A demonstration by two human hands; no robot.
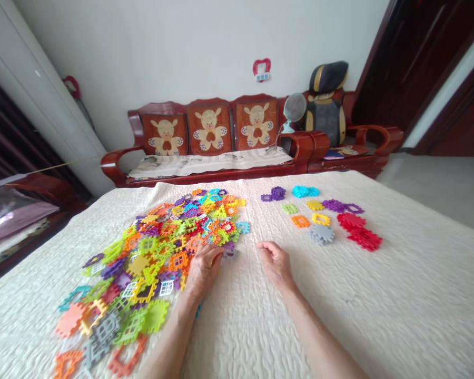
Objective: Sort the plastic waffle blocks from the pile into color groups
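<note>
A wide heap of colourful plastic interlocking building pieces [148,245] covers the left of the cloth. My left hand [205,266] rests at the heap's right edge, its fingers curled over the pieces; whether it grips one is hidden. Close by lies a greyish-purple piece [229,252]. My right hand [275,262] is over bare cloth between the heap and the sorted pieces, fingers curled in, and I cannot make out anything in them. Beyond it to the right lie a grey gear-shaped piece [322,235], an orange square frame [300,221] and a yellow square frame [321,219].
Red pieces [364,238], purple pieces [334,205] and blue pieces [305,191] sit in small groups at the right. The quilted cream cloth [398,295] covers the table. Behind stand a wooden sofa [213,176] with bear cushions and a small fan [295,108].
</note>
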